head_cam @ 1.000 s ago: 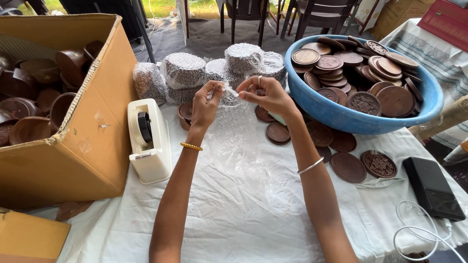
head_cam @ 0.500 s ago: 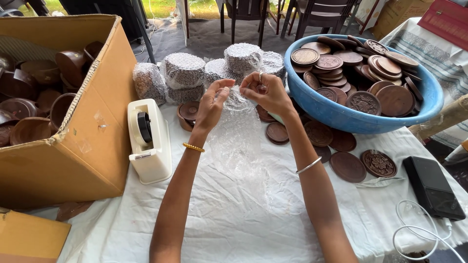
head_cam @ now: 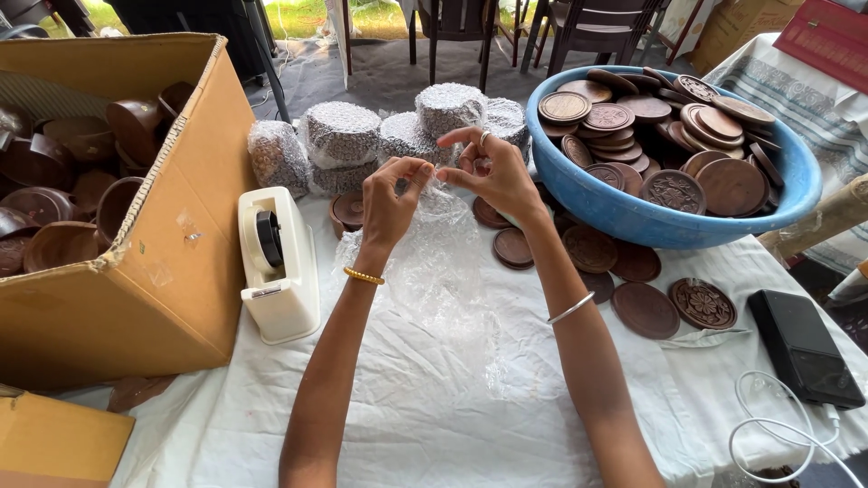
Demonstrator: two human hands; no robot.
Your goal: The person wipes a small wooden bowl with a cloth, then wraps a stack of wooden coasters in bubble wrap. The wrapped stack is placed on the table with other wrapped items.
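Between both hands point(head_cam: 391, 194) point(head_cam: 493, 172), bubble wrap point(head_cam: 434, 262) hangs.

The bench point(head_cam: 434, 425) wears a white cloth; a clear bubble sheet point(head_cam: 434, 262) lies pale and glassy on it; the round wooden lids point(head_cam: 646, 310) are dark brown, one carved lid point(head_cam: 702, 303) showing a floral pattern; the big basin point(head_cam: 633, 212) is bright blue, heaped with brown discs, some with ringed carving; the wrapped stacks point(head_cam: 344, 136) look speckled grey-white; the tape dispenser point(head_cam: 280, 267) is cream with a black wheel; the cardboard box point(head_cam: 172, 244) is tan, filled with glossy brown bowls; a gold beaded bangle point(head_cam: 363, 276) and a silver bangle point(head_cam: 570, 309) circle the wrists; the flat device point(head_cam: 805, 348) is black, its cable point(head_cam: 787, 434) white.
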